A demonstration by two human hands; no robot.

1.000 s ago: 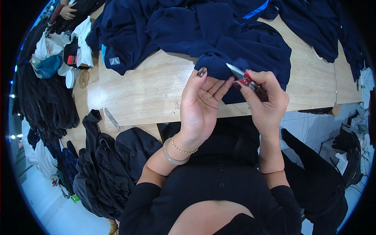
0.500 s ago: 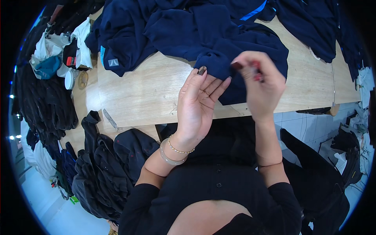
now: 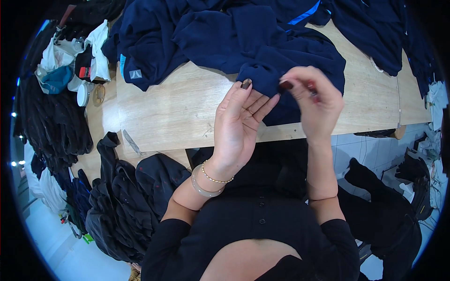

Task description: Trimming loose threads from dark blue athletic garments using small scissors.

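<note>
My left hand (image 3: 236, 124) is closed on a bunched part of a navy blue garment (image 3: 260, 79), thumb on top and fingers beneath. Close to its fingertips, over the same garment, is my right hand (image 3: 316, 100), its thumb and fingers drawn together in a pinch. Something red shows among the curled fingers; whether it is nails or a small tool, I cannot make out. Whatever lies in that pinch is too small or hidden to name. The rest of the navy garment spreads in folds across the far side of the table.
The wooden table (image 3: 168, 112) has more navy cloth, with a grey patch (image 3: 135, 74), at its far left. A white round lid (image 3: 83, 95) and a tape roll (image 3: 99, 94) lie beside piled dark garments (image 3: 51, 124). Black clothes (image 3: 122, 201) heap at my left; a black-clad leg (image 3: 375, 201) is at right.
Both hands have shifted slightly right with the garment edge. My right hand, blurred before, shows more sharply near the cloth. The black-clad leg at right has moved a little.
</note>
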